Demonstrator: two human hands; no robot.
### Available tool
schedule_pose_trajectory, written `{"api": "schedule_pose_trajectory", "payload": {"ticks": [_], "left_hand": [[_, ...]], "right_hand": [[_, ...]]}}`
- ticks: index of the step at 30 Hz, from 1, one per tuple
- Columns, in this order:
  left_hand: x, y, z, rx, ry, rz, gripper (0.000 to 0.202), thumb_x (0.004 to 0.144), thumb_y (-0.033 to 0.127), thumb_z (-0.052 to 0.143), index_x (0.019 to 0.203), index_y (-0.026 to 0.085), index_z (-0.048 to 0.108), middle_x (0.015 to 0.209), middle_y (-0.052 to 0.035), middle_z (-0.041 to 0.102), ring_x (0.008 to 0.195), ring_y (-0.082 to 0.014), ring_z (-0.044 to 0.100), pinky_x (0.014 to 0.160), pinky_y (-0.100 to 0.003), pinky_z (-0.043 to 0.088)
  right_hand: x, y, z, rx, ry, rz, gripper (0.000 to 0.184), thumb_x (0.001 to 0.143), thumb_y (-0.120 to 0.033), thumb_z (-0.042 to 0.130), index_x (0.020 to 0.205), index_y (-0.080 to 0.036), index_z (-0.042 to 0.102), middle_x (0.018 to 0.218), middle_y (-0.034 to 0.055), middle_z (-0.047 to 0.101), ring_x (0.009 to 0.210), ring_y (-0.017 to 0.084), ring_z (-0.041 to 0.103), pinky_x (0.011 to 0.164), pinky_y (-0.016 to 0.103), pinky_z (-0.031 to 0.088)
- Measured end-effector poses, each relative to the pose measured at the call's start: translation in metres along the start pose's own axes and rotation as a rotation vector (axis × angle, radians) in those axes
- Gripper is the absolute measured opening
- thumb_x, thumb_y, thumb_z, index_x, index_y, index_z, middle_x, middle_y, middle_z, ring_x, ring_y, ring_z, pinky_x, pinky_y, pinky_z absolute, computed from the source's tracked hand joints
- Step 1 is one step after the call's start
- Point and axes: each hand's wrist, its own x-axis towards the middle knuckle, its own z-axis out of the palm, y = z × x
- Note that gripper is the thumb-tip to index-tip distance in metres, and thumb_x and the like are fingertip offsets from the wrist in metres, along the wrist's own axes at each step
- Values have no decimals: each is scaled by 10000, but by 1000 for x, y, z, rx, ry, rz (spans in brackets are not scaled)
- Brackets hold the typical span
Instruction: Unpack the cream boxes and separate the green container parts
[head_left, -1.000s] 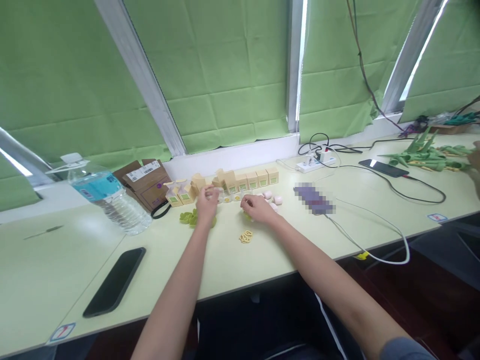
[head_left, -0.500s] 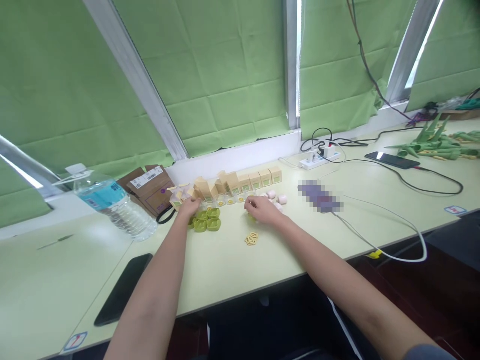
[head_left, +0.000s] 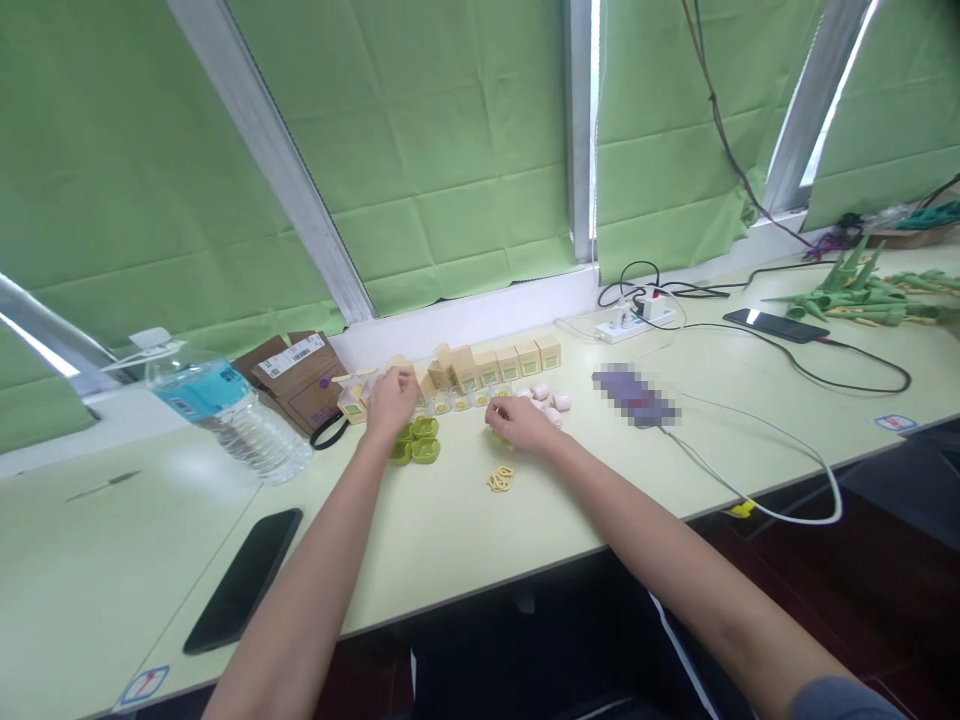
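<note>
My left hand (head_left: 390, 402) is closed around a small clear plastic piece, lifted just above the green cases (head_left: 417, 444), beside the open tan boxes (head_left: 352, 394). My right hand (head_left: 517, 423) rests on the table with fingers curled over a small yellow-green item that is mostly hidden. A row of small tan boxes with green labels (head_left: 499, 364) stands behind both hands. Little clear cups with yellow rings (head_left: 459, 402) line up in front of that row. Pink earbud cases (head_left: 553, 403) lie just right of my right hand. A pile of yellow rings (head_left: 499, 480) sits in front of it.
A water bottle (head_left: 225, 415) lies on its side at the left, next to a brown cardboard box (head_left: 298, 377). A black phone (head_left: 244, 578) lies near the front edge. To the right are a purple device (head_left: 634, 395) with a white cable (head_left: 780, 470), a power strip (head_left: 628, 320), another phone (head_left: 765, 325) and green cones (head_left: 862, 290).
My left hand went left and down to the open boxes, then rose slightly and came back right, gripping a clear piece. My right hand stayed nearly still.
</note>
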Motion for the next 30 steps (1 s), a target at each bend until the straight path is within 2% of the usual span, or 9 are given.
{"api": "schedule_pose_trajectory", "payload": {"ticks": [4,7,11,14,17,21,25,30], "left_hand": [[-36,51,27,-245,-90,154,213,920,336,492,993,206,644,904,-60,697,818,-205,639,798,-324,477],[-64,71,54,-418,-176,232,248,941,380,497,1005,204,659,927,-64,698,835,-199,637,803,-324,479],[-92,64,74,-604,-279,235,305,934,446,535,1090,226,677,1096,-83,667,944,-194,624,842,-314,488],[-98,48,71,-676,-355,129,390,877,518,614,1146,240,666,1051,-77,655,857,-176,616,781,-299,496],[-98,40,63,-767,-396,39,457,841,564,642,1143,221,644,897,-44,633,716,-144,584,688,-280,476],[-104,48,60,-727,-525,116,527,732,533,767,1133,215,641,945,-38,631,696,-131,555,664,-271,449],[-113,58,63,-635,-582,164,492,730,504,776,1099,209,636,928,-15,625,674,-120,500,637,-257,414],[-110,52,65,-764,-584,72,478,732,465,792,1073,199,591,939,-7,603,679,-94,529,650,-238,428]], "right_hand": [[3,5,4,-6,21,-9,190,889,-234,496,792,-204,656,780,25,712,733,176,615,639,256,388],[7,11,8,-10,29,12,212,915,-270,484,812,-198,655,778,38,712,716,176,612,649,262,389],[8,16,10,-38,50,39,226,932,-298,474,829,-193,645,801,64,709,731,190,609,667,279,397],[5,14,9,2,73,80,149,916,-283,491,953,-217,619,812,39,709,750,196,617,693,286,416],[2,9,6,85,57,126,204,956,-326,435,1079,-234,569,749,4,692,724,196,621,703,294,423],[1,8,3,125,76,135,344,1008,-439,321,1190,-235,530,822,29,690,796,216,633,756,322,433],[2,10,2,92,111,115,393,1017,-477,273,1140,-235,557,972,67,684,908,233,625,859,359,434],[1,6,1,110,100,88,409,1023,-492,262,1083,-238,576,971,59,679,931,229,621,866,367,448]]}}
